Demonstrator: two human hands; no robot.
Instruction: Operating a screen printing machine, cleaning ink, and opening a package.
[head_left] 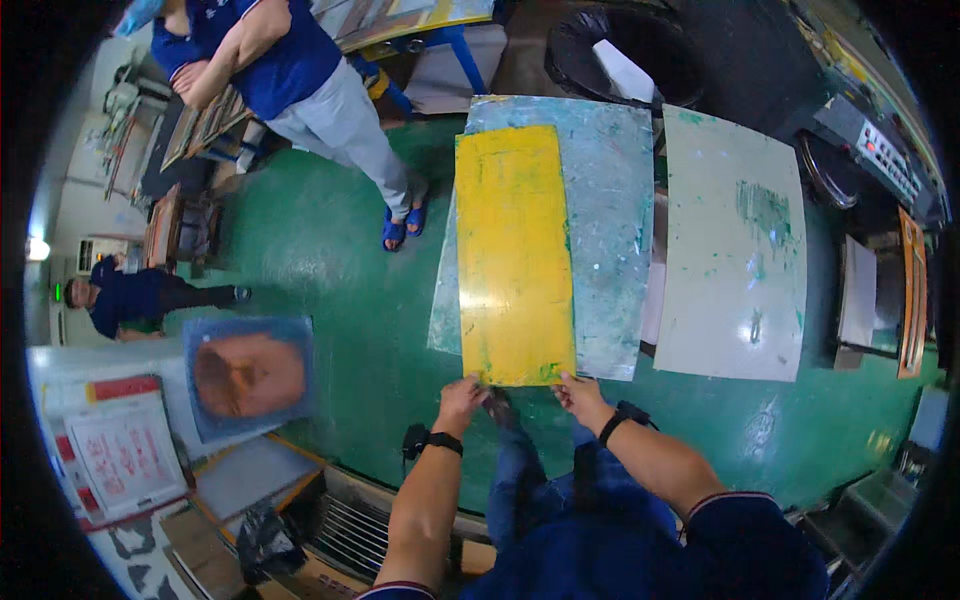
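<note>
A long yellow rectangular board (515,255) with green smudges stretches away from me over a larger paint-stained grey-blue board (612,230). My left hand (462,402) pinches its near left corner, with the fingers closed on the edge. At the near right corner my right hand (582,396) grips the same edge between thumb and fingers. Whether the yellow board's far end rests on the grey-blue board, I cannot tell. To the right lies a pale board (732,250) with green paint marks, apart from both hands.
A person in blue slippers (394,232) stands with folded arms at the far left; another person (130,298) is farther left. A black-lined bin (570,50) stands beyond the boards. A control panel (880,160) is at the right. Framed screens (125,450) lean at the lower left.
</note>
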